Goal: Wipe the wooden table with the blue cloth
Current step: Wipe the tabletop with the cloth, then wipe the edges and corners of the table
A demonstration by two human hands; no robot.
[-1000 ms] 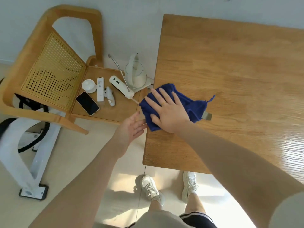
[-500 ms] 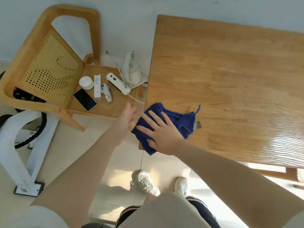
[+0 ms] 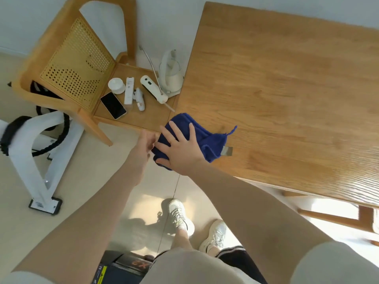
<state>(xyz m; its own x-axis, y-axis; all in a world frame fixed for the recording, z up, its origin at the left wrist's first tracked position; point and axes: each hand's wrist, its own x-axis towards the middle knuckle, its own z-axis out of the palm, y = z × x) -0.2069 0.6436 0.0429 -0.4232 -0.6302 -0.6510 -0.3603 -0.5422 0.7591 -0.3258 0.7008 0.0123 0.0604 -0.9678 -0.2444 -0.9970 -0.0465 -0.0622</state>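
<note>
Blue cloth (image 3: 202,138) now sits at the near-left corner of the wooden surface (image 3: 287,89), bunched and partly hanging past the left edge; a second ago it lay further up that same edge, so the stroke has been drawn down along the side toward the person. The right hand (image 3: 180,149) presses flat on it, fingers (image 3: 175,130) spread and extended rather than curled, pinning the cloth by palm pressure instead of a pinch. The left hand (image 3: 146,143) waits just off the edge, touching or nearly touching the overhanging cloth, its fingers loosely open and holding nothing, probably placed to catch whatever is swept off. That suggests this left strip is about done, while the broad centre and right of the surface look not yet covered. Room is generous to the right and away from the person, where the wood is bare. To the left the chair (image 3: 67,58) seat stands close, with a kettle (image 3: 171,72) and phone (image 3: 113,105) on it, so any sweep past that edge risks knocking them.
</note>
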